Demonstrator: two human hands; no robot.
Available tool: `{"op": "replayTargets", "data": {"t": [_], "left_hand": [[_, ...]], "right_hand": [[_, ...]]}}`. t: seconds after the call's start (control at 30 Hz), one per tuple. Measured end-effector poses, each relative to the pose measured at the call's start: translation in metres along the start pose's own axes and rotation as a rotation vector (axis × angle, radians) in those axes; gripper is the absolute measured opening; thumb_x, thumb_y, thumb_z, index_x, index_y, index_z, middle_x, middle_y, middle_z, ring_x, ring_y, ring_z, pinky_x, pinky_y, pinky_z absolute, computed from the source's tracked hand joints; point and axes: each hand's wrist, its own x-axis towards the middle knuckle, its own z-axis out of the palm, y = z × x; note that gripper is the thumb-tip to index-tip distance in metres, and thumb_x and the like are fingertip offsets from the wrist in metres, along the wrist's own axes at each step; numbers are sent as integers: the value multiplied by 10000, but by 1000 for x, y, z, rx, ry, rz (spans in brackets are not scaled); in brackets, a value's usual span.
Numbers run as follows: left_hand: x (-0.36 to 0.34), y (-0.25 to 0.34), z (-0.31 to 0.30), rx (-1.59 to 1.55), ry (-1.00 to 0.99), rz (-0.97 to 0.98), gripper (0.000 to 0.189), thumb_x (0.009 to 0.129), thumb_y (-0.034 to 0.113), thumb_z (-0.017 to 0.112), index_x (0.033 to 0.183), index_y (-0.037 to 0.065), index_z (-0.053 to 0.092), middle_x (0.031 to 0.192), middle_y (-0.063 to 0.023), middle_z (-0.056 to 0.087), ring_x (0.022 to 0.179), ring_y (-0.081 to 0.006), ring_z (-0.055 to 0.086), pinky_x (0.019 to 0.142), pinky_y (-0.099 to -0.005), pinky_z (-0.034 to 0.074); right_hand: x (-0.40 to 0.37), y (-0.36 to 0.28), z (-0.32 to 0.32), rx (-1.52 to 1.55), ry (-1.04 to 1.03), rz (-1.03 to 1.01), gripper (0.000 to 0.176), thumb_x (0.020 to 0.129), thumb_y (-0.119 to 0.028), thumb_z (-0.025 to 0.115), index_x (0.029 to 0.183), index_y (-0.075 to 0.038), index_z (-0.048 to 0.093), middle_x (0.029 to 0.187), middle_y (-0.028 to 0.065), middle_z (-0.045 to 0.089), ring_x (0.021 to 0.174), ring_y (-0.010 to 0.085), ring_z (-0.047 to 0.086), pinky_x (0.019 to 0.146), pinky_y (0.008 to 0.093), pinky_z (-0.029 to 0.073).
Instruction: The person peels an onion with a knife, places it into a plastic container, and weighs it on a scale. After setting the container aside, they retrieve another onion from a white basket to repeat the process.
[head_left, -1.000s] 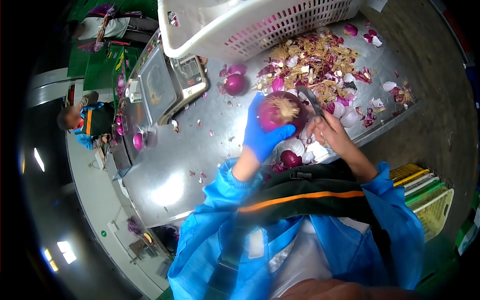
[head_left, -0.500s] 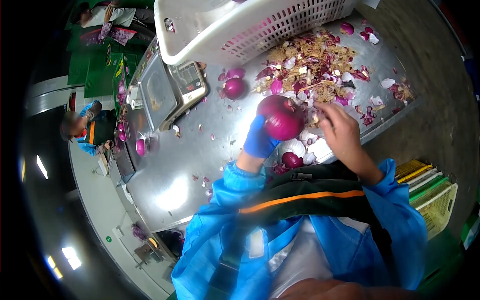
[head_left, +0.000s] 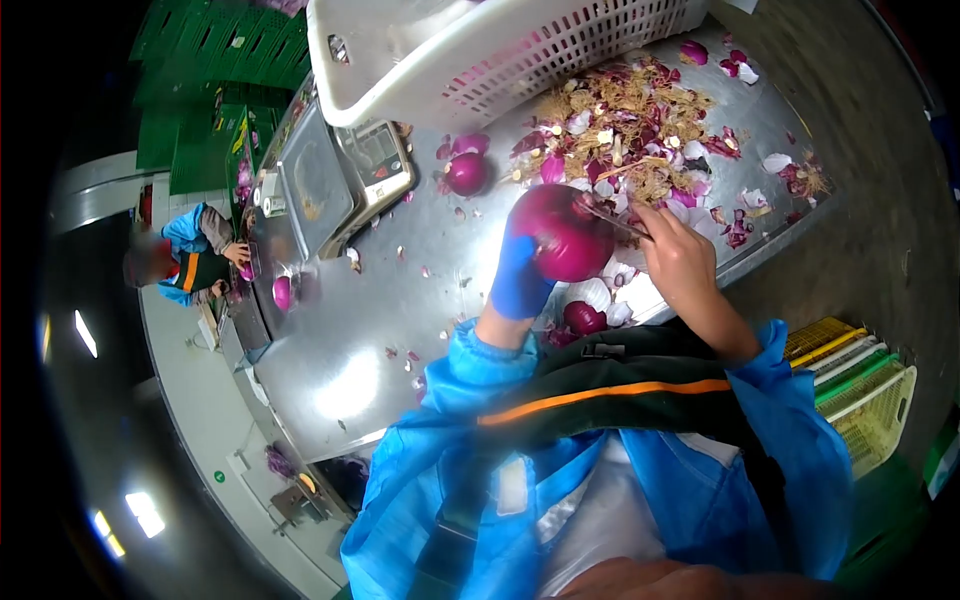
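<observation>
In my left hand [head_left: 518, 280], which wears a blue glove, sits a large red onion [head_left: 568, 235], gripped from its left side. My bare right hand [head_left: 682, 258] is closed on a small knife [head_left: 618, 220], whose thin blade touches the onion near its upper right end. Just below them on the metal table lie a smaller red onion [head_left: 584, 318] and pale loose skins [head_left: 590, 292]. Another red onion [head_left: 466, 174] rests left of the held one, with a piece of peel behind it.
A white perforated basket [head_left: 400, 85] stands at the far side of the metal table [head_left: 390, 300]. Roots and peel [head_left: 640, 130] are heaped near it. A weighing scale [head_left: 375, 165] is at left; stacked crates [head_left: 865, 400] stand lower right. A co-worker [head_left: 195, 250] works at far left.
My right hand has closed in on the onion, and the knife blade now shows against its end. The co-worker's hand has reached out to an onion. Another person at upper left is out of view.
</observation>
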Motion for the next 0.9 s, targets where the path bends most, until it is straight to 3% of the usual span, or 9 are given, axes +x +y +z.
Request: {"op": "replayTargets", "data": {"t": [0.07, 0.17, 0.27, 0.37, 0.47, 0.57, 0.67, 0.8, 0.9], "left_hand": [[5, 3, 1, 37, -23, 5, 758, 825, 486, 694, 1358, 14, 435, 1260, -165, 578, 1193, -285, 577, 1019, -428, 490], [16, -2, 2, 90, -59, 56, 722, 871, 482, 653, 1379, 26, 419, 1293, -165, 562, 1200, -290, 575, 996, -442, 509], [13, -2, 2, -4, -43, -8, 629, 983, 447, 476, 1457, 48, 367, 1466, -165, 421, 1318, -316, 463, 1107, -469, 379], [8, 12, 15, -27, 37, -60, 598, 1004, 436, 428, 1460, 54, 369, 1469, -150, 423, 1314, -309, 469, 1086, -475, 404], [8, 17, 14, 54, -26, -76, 579, 996, 453, 442, 1413, 50, 428, 1425, -126, 466, 1276, -291, 500, 1057, -471, 438], [19, 14, -12, 167, -217, -134, 569, 968, 463, 495, 1355, 46, 481, 1355, -112, 511, 1229, -267, 531, 1034, -438, 459], [6, 5, -12, 276, -24, -113, 556, 930, 456, 560, 1304, 46, 519, 1303, -102, 532, 1189, -242, 549, 1007, -393, 473], [-6, -8, -6, 244, 83, -4, 617, 879, 399, 638, 1359, 51, 466, 1284, -109, 551, 1213, -241, 530, 1044, -385, 423], [-10, -11, -9, 364, 33, 46, 698, 849, 416, 666, 1393, 52, 425, 1316, -118, 530, 1241, -250, 507, 1069, -395, 395]], "right_hand": [[-5, -1, 1, 217, 42, 23, 357, 910, -175, 609, 1241, -51, 555, 1019, 139, 645, 868, 308, 658, 757, 362, 522], [10, -1, 0, 686, -178, 273, 404, 984, -324, 541, 1257, -26, 544, 933, 79, 641, 815, 200, 632, 748, 328, 505], [19, 1, 8, 950, -288, 392, 464, 1022, -404, 485, 1287, -24, 516, 851, 6, 573, 759, 86, 550, 665, 249, 460], [19, 10, 3, 1170, -441, 491, 506, 1006, -433, 512, 1333, -48, 485, 904, 20, 580, 765, 47, 535, 622, 182, 427], [19, 4, 14, 1033, -252, 321, 549, 970, -452, 571, 1320, -33, 508, 959, 63, 636, 829, 105, 602, 694, 241, 480], [20, -4, 16, 686, -140, 41, 563, 931, -451, 629, 1292, -28, 544, 1027, 105, 673, 929, 193, 651, 797, 323, 502], [19, -20, -1, 581, -206, 104, 533, 911, -429, 656, 1276, -51, 570, 1098, 141, 676, 1004, 259, 659, 872, 375, 487], [31, -51, -38, 221, -403, 287, 484, 882, -379, 689, 1254, -88, 587, 1023, 152, 681, 956, 258, 669, 830, 361, 498], [22, -27, -6, 341, -156, 3, 431, 872, -339, 697, 1178, -50, 604, 925, 134, 669, 867, 244, 663, 773, 365, 503]]}}
